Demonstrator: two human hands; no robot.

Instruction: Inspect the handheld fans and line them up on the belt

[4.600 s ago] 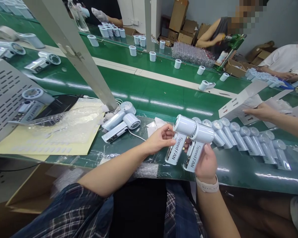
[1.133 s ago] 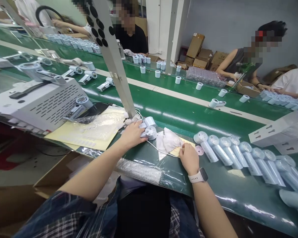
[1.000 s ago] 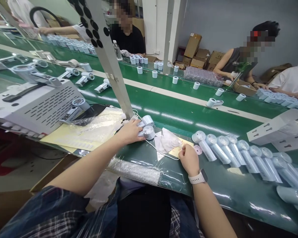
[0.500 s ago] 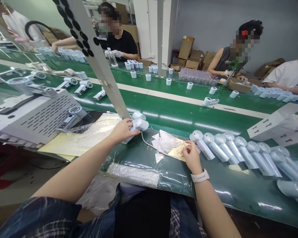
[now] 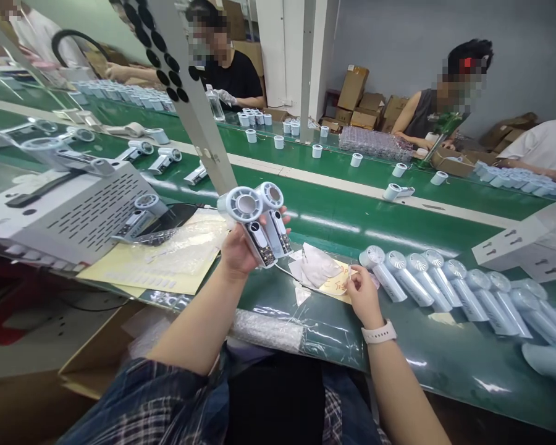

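Two pale-blue handheld fans point(image 5: 245, 205) are gripped side by side in my left hand point(image 5: 239, 252), round heads up, with circuit boards showing in their open handles. My fingers wrap around them from behind. My right hand point(image 5: 365, 296) pinches a small white piece point(image 5: 349, 272) over a yellow paper with red marks point(image 5: 333, 283). What exactly this piece is, I cannot make out. A thin white cable point(image 5: 301, 282) runs from below the fans toward my right hand; its ends are hidden. Beside the right hand lies a crumpled white cloth or wrap point(image 5: 319, 262).
Closed fans point(image 5: 417, 278) lie in a row at right. A vented white box point(image 5: 88, 210) stands left, near a slanted post point(image 5: 204, 123). Bubble wrap point(image 5: 269, 330) lies at the front edge. Co-workers sit across the green belt point(image 5: 333, 194), which carries several fan heads.
My left hand has lifted the fans from beside the post's foot and turned them, so their open handles now face me. The right hand keeps its pinch in nearly the same place.
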